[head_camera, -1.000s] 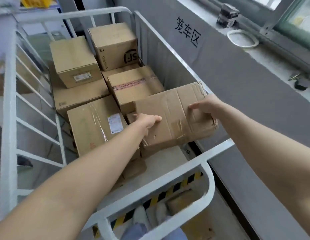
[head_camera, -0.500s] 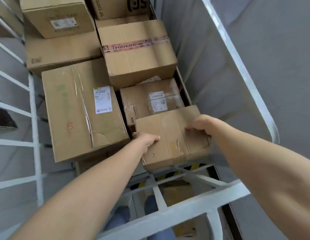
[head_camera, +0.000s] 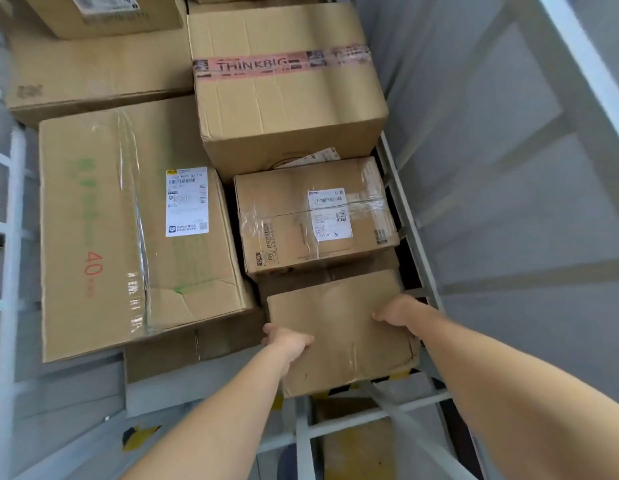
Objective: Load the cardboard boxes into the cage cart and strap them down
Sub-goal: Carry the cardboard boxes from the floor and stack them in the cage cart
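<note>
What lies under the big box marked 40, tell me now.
A lower box pokes out beneath the big box at its near edge. Its top and anything deeper are covered.

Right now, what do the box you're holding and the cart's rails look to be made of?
Held box: brown cardboard, matte; creases, a dented corner and a clear tape strip show. Cart rails: probably metal bars painted white, smooth finish; straight welded-looking joints suggest it, but blur leaves it open.
</note>
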The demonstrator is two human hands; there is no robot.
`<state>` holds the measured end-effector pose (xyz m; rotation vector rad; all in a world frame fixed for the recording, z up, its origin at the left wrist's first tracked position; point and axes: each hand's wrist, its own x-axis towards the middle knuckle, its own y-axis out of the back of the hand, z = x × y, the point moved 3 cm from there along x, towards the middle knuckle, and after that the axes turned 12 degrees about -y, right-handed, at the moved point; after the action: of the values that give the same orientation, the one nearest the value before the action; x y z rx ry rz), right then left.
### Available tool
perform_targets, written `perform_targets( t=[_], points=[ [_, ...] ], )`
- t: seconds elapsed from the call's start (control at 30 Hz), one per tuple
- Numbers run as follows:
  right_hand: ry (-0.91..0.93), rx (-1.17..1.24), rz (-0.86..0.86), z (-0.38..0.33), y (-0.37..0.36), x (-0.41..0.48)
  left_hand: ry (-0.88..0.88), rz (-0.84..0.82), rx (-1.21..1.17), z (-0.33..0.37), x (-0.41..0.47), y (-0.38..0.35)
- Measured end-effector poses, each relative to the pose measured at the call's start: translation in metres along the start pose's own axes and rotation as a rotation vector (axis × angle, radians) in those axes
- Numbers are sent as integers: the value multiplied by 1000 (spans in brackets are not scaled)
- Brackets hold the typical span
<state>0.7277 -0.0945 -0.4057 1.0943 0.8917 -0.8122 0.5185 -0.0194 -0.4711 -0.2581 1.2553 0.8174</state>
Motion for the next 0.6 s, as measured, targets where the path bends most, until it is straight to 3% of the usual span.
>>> perform_targets(
  t=[0.47,0.6],
  points=[
    [-45,200,-46,-4,-41,97,-22,-109,-87,-33,72,-31],
    [-43,105,-20,-9,-45,103,-19,-142,-107,-35,79,-32]
  ],
)
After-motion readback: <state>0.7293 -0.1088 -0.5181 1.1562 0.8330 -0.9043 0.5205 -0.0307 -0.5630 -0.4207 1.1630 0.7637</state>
